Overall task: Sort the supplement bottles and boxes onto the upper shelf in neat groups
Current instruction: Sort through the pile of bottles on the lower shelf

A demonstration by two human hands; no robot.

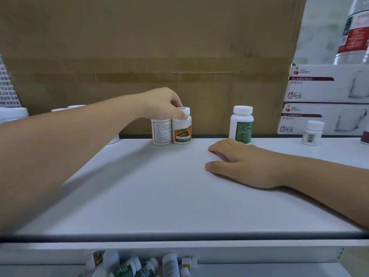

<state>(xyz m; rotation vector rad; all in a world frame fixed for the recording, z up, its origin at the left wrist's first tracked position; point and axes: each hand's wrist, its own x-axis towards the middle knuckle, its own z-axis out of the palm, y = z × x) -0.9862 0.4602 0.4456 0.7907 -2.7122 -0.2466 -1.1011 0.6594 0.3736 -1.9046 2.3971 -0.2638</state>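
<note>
Two white bottles stand side by side at the back of the white upper shelf (159, 186): one with a text label (161, 131) and one with an orange fruit label (182, 128). My left hand (163, 103) grips their tops from above, fingers curled over the caps. My right hand (239, 162) rests flat on the shelf, holding nothing, just in front of a green-labelled white bottle (241, 124). A smaller white bottle (312, 132) stands further right.
A big cardboard box (149, 56) walls off the back of the shelf. Two stacked glass-mug boxes (327, 100) stand at the right. More white caps (14, 113) show at the far left. Several bottles (135, 266) lie jumbled on the lower shelf.
</note>
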